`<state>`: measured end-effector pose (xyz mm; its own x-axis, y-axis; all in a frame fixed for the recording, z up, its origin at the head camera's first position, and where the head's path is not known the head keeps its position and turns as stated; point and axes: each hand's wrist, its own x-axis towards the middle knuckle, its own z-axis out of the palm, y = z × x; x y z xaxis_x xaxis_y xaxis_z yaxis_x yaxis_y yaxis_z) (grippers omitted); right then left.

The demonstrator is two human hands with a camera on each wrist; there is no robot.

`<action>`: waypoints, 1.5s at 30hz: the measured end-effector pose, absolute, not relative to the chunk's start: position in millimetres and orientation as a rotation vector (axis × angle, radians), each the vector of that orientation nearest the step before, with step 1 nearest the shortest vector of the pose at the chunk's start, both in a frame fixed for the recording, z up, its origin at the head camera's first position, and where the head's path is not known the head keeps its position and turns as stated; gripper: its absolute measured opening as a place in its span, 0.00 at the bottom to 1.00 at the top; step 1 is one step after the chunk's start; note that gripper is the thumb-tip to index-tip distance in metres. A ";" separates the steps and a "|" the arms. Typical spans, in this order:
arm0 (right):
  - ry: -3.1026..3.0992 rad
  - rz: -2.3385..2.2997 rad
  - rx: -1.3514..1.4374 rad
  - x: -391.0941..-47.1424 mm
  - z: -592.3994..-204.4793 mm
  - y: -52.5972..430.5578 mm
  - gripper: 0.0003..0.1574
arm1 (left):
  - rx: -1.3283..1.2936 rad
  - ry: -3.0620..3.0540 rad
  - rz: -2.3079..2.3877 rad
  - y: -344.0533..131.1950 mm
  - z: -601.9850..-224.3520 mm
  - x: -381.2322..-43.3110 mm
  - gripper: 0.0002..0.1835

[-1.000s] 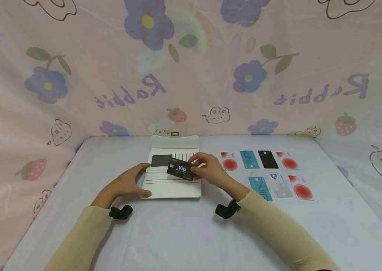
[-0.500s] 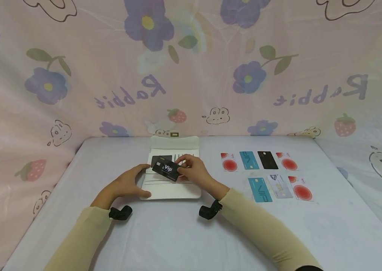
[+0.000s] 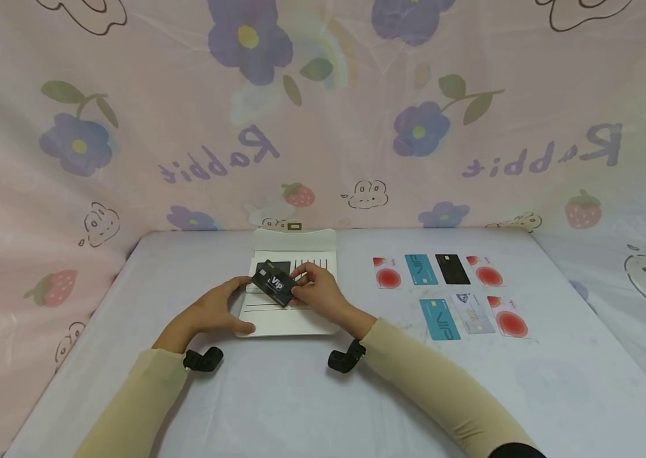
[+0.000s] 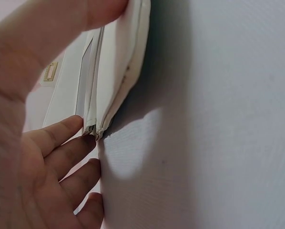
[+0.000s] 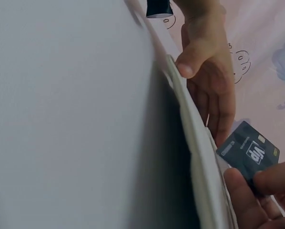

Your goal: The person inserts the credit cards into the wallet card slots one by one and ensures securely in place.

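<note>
White tabletop (image 3: 266, 394) before wallet (image 3: 291, 323), right grip (image 3: 322, 291) pinching black VIP card (image 3: 274, 284), left grip (image 3: 214, 310) splayed at wallet's edge

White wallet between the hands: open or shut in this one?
Open: in the head view, the white wallet is spread out, its flap extended at the far end and its inner slots showing.

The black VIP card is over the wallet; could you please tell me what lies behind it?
In the head view, part of a dark rectangle shows behind the card on the open white wallet; what the card covers cannot be seen.
</note>
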<state>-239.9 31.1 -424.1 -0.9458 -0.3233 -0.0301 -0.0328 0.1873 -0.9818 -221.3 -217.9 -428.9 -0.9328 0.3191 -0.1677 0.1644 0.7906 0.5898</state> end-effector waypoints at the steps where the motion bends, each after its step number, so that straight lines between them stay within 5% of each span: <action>1: 2.233 -1.831 -0.344 -240.3 -424.9 31.0 0.17 | 0.375 2.721 0.863 -217.9 -428.8 -221.0 0.58; 45: 2.457 -1.487 -0.542 -244.8 -426.2 28.2 0.15 | 0.398 2.728 0.841 -219.8 -429.5 -223.6 0.59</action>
<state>-244.8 28.2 -426.2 -0.9081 -0.4187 0.0037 -0.1975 0.4205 -0.8855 -223.6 -219.8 -429.5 -0.9290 0.3320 -0.1634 0.1823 0.7948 0.5788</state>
